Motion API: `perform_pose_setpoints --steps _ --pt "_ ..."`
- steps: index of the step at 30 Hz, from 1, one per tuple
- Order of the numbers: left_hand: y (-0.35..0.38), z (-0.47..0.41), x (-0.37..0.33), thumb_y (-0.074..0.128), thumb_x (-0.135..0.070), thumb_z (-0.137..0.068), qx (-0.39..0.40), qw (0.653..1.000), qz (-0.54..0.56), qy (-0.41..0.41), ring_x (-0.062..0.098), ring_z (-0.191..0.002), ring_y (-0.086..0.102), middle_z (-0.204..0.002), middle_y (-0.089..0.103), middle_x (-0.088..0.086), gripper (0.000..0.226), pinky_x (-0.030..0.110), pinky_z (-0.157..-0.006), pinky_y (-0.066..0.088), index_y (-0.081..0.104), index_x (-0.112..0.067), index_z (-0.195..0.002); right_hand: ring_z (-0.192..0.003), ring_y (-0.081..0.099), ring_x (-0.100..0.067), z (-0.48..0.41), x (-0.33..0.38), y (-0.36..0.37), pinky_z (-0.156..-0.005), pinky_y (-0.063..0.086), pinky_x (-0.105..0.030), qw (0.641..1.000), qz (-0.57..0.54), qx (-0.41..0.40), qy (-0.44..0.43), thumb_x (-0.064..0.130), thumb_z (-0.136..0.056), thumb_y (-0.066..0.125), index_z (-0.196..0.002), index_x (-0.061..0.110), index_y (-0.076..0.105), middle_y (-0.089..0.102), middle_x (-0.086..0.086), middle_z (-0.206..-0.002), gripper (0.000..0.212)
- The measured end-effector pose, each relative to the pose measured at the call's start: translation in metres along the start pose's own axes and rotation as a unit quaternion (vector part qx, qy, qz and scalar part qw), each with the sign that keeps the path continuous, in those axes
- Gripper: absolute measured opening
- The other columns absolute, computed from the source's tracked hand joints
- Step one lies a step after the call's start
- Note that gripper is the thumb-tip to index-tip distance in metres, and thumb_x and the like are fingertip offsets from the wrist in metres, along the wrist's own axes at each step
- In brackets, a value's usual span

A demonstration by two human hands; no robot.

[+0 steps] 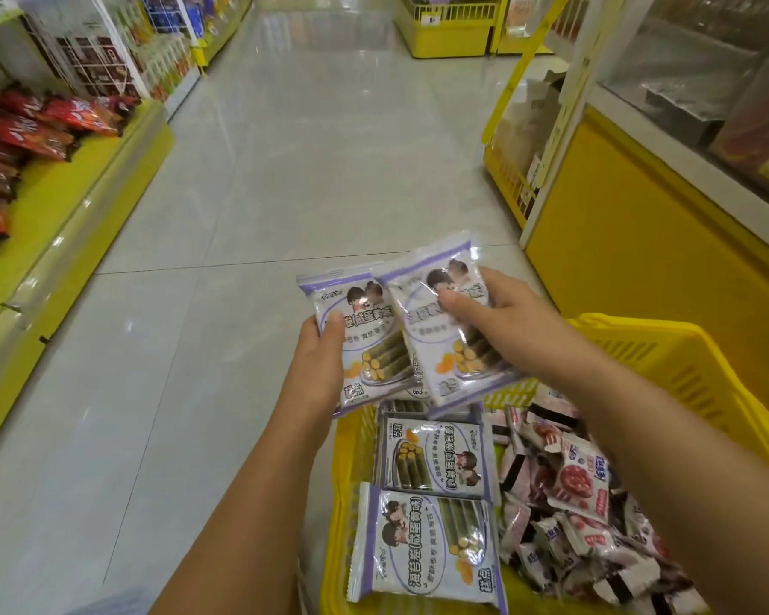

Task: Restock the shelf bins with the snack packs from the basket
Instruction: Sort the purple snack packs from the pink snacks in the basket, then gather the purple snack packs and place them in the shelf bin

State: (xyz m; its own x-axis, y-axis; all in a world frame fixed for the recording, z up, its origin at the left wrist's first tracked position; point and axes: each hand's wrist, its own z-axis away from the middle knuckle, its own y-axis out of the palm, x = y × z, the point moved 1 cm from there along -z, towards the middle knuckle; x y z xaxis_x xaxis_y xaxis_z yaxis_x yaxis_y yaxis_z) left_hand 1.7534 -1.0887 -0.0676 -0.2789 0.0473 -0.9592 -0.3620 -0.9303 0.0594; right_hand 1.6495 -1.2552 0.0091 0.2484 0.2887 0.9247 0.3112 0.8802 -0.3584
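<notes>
I log: left hand (321, 355) fingers grasping one snack pack (369, 312), right hand (498, 312) fingers grasping second pack (420, 348) | both centre frame, above far rim of basket (667, 344), long axes up-frame | shelf (76, 193) lies frame-left; left hand nearer, I judge.

The scene is lit evenly and brightly from overhead. Broad pale reflections are spread across the glossy floor (311, 126), strongest toward the far end. Small glints are seen on the snack packs (400, 330). The shelves (63, 206) at the edges are bent by the wide lens. Fine detail is softened throughout, and printed text is slightly smeared.
</notes>
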Motion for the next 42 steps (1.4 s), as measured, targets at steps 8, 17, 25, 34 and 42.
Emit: perform_pose_setpoints --steps 8,17,25,34,42 --pt "0.018 0.012 0.004 0.072 -0.046 -0.079 0.024 0.996 -0.033 0.074 0.013 -0.081 0.073 -0.102 0.072 -0.004 0.045 0.035 -0.068 0.060 0.051 -0.031 -0.116 -0.090 0.049 0.007 -0.008 -0.022 0.047 -0.079 0.038 -0.012 0.987 0.023 -0.132 -0.084 0.033 -0.101 0.041 -0.105 0.022 0.063 0.057 0.004 -0.094 0.024" --pt "-0.008 0.003 0.012 0.066 -0.035 -0.088 -0.074 0.994 -0.033 0.076 0.013 -0.080 0.073 -0.106 0.069 -0.004 0.043 0.023 -0.055 0.056 0.046 -0.025 -0.125 -0.134 0.033 -0.025 -0.019 -0.125 0.029 -0.110 0.029 -0.037 0.940 0.335 -0.018 0.059 0.039 -0.089 0.062 -0.145 0.018 0.036 0.036 -0.003 -0.147 0.065" --pt "-0.007 -0.002 0.016 0.066 -0.034 -0.088 -0.095 0.991 -0.047 0.078 0.008 -0.072 0.072 -0.103 0.068 -0.007 0.042 0.018 -0.050 0.053 0.046 -0.024 -0.124 -0.122 0.042 -0.025 -0.040 -0.118 0.041 -0.105 0.038 -0.036 0.956 0.255 -0.043 0.138 0.036 -0.062 0.088 -0.141 0.019 0.040 0.032 -0.005 -0.131 0.094" --pt "-0.008 0.003 -0.009 0.063 -0.037 -0.090 -0.126 0.984 -0.056 0.111 -0.005 -0.086 0.066 -0.102 0.062 -0.015 0.049 0.009 -0.059 0.050 0.043 -0.022 -0.131 -0.064 0.061 -0.019 -0.018 -0.068 -0.001 -0.057 0.046 -0.032 0.946 0.287 -0.053 0.144 0.049 -0.071 0.078 -0.076 0.009 0.066 0.066 -0.004 -0.069 0.042" --pt "0.039 0.050 -0.085 0.054 -0.046 -0.093 -0.026 0.990 -0.031 0.135 0.008 -0.096 0.063 -0.111 0.061 -0.011 0.050 0.027 -0.074 0.049 0.040 -0.028 -0.138 -0.075 0.067 -0.016 0.055 0.038 -0.059 -0.070 0.050 -0.028 0.964 -0.130 -0.231 0.024 0.032 -0.079 0.075 -0.076 0.014 0.068 0.074 -0.004 -0.081 0.020"
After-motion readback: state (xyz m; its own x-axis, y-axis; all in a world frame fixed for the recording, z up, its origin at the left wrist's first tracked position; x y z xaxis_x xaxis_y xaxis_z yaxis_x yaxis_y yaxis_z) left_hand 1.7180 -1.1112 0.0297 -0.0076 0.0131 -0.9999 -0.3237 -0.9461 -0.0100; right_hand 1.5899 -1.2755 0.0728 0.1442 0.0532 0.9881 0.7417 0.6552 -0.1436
